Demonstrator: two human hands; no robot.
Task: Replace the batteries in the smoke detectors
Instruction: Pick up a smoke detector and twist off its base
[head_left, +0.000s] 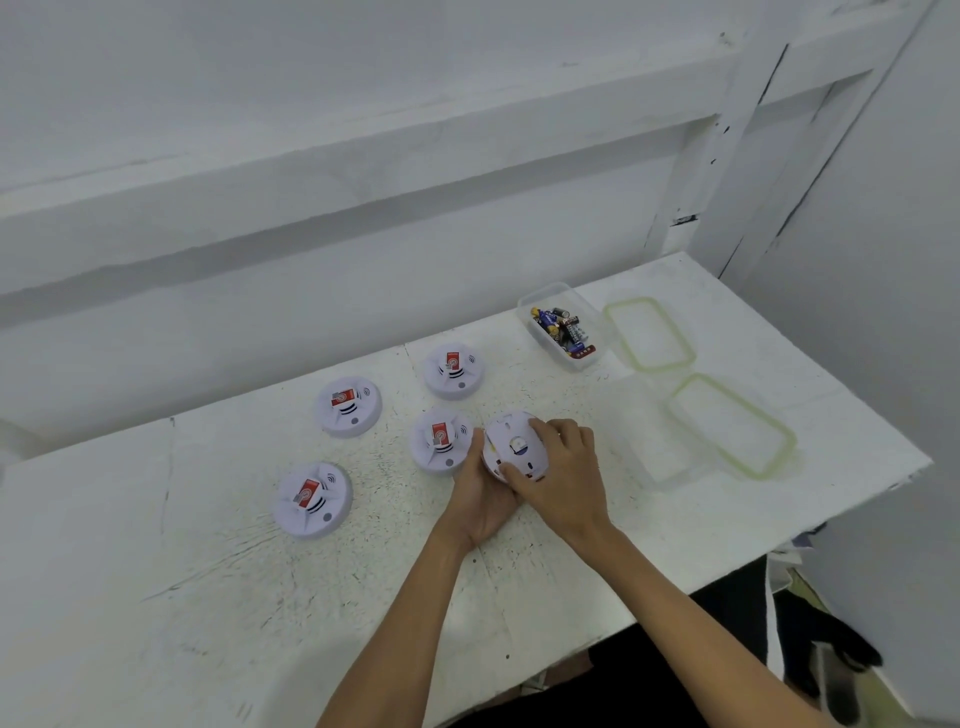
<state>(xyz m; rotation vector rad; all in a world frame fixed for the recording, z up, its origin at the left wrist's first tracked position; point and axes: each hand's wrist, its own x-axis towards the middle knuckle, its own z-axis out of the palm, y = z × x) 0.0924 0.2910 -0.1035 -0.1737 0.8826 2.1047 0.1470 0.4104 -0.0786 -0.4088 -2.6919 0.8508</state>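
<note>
Smoke detector (511, 441) gripped by left hand (480, 499) and right hand (563, 467), four others (440, 440) beside, battery tub (571, 301) behind

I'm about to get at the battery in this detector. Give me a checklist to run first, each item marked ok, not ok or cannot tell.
1. Held detector back side up: ok.
2. Left hand under it, right hand over it, both grip it: ok.
3. Battery cover off: cannot tell.
4. Batteries ready in the lidless box: ok.
5. Bare table below the hands: ok.
</note>
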